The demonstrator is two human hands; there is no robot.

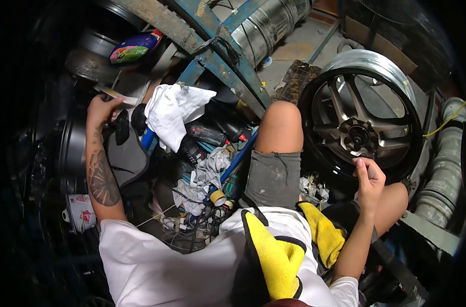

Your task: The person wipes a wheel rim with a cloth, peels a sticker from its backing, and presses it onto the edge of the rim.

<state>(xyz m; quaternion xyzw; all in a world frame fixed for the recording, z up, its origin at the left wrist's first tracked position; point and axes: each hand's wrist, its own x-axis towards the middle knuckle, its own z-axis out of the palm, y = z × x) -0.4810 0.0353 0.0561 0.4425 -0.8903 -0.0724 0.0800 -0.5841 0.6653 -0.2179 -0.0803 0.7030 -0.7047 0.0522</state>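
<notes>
At the left, my left hand (103,110) pinches a pale flat strip (124,97) that looks like paper or tape. Just below its fingers is a dark rounded object (122,127). A crumpled white cloth (172,113) drapes over a blue edge to the right of that hand. On the other side, my right hand (370,180) is closed with thumb and finger together in front of a motorcycle wheel (340,102). Something small and dark seems to sit at its fingertips, too small to name. The wheel has bronze-grey spokes, a black rim edge and a dark hub.
A blue steel frame (223,66) crosses the top. Between my legs lies clutter with bottles (206,134), crumpled paper (210,166) and a tape roll (217,197). Yellow cloths (276,256) with black edging rest on me. Metal tubes (438,163) stand right; a white tin (82,212) left.
</notes>
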